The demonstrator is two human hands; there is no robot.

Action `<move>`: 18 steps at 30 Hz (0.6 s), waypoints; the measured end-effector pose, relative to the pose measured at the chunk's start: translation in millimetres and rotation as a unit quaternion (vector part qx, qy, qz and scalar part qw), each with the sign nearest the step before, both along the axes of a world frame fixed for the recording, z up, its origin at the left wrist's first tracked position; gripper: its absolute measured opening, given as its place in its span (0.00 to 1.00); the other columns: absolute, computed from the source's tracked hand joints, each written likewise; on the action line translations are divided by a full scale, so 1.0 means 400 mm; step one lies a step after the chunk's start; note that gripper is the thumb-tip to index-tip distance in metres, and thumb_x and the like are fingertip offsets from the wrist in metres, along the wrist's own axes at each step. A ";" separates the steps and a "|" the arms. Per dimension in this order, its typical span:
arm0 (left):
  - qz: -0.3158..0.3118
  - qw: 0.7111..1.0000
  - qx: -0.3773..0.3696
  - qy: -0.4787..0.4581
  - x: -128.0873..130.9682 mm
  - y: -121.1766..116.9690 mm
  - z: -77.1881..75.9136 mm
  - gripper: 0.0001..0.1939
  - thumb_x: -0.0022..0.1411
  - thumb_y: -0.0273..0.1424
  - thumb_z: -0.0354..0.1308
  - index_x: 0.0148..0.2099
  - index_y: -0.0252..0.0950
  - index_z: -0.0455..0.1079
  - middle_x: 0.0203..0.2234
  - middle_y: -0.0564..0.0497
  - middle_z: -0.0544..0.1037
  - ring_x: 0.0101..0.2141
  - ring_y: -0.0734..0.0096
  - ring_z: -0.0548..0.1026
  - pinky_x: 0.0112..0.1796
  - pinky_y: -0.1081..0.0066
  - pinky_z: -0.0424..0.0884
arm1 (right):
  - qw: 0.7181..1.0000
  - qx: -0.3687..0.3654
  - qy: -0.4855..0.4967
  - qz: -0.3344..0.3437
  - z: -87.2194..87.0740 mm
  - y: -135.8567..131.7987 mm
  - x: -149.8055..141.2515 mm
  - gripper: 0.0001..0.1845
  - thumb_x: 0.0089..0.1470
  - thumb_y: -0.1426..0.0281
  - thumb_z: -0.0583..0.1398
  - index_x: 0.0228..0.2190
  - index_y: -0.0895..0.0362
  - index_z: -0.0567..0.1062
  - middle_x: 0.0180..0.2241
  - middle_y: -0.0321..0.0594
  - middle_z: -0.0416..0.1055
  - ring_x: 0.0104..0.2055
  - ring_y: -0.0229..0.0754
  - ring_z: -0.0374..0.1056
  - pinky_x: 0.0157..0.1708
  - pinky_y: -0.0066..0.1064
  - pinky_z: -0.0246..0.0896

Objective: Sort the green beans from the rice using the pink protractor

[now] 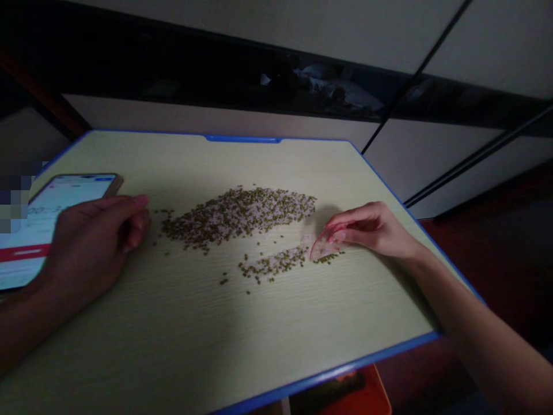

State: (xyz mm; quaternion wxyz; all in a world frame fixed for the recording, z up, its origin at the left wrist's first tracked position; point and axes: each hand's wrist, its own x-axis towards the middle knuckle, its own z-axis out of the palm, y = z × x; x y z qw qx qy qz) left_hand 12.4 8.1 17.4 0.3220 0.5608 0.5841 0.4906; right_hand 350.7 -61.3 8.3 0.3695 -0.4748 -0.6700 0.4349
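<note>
A spread of small green beans (242,212) lies on the pale table (276,334) with its blue edge. A smaller streak of beans (272,264) sits just in front of it. My right hand (371,227) pinches a small clear pink scoop-like piece (322,246) whose edge rests on the table at the right end of that streak. My left hand (97,242) rests on the table left of the beans, fingers loosely curled with nothing visible in them.
A lit phone (38,219) lies at the table's left edge, partly under my left wrist. An orange object (367,397) shows below the table's front edge. A dark floor and white wall panels lie beyond.
</note>
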 end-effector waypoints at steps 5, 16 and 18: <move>0.025 0.995 -0.056 -0.080 0.006 -0.004 0.008 0.14 0.43 0.25 0.54 0.10 0.35 0.58 0.07 0.56 0.59 0.10 0.83 0.56 0.11 0.78 0.49 | 0.999 -0.020 0.046 -0.018 -0.007 0.003 -0.004 0.10 0.43 0.76 0.63 0.32 0.58 0.80 0.25 0.40 0.77 0.26 0.36 0.72 0.25 0.25 0.69; 0.015 0.994 -0.052 -0.098 -0.005 0.000 -0.004 0.14 0.45 0.23 0.55 0.12 0.34 0.59 0.08 0.56 0.60 0.11 0.82 0.57 0.12 0.78 0.51 | 0.995 0.004 0.038 -0.090 0.003 0.005 -0.004 0.08 0.40 0.75 0.64 0.29 0.57 0.81 0.22 0.37 0.76 0.20 0.33 0.68 0.20 0.24 0.66; 0.012 0.994 -0.059 -0.096 -0.002 -0.001 -0.001 0.15 0.46 0.23 0.54 0.12 0.35 0.59 0.08 0.56 0.59 0.11 0.82 0.57 0.12 0.78 0.51 | 0.995 0.017 0.022 -0.097 0.000 0.006 0.000 0.08 0.40 0.74 0.65 0.29 0.57 0.81 0.23 0.37 0.76 0.21 0.33 0.67 0.20 0.25 0.65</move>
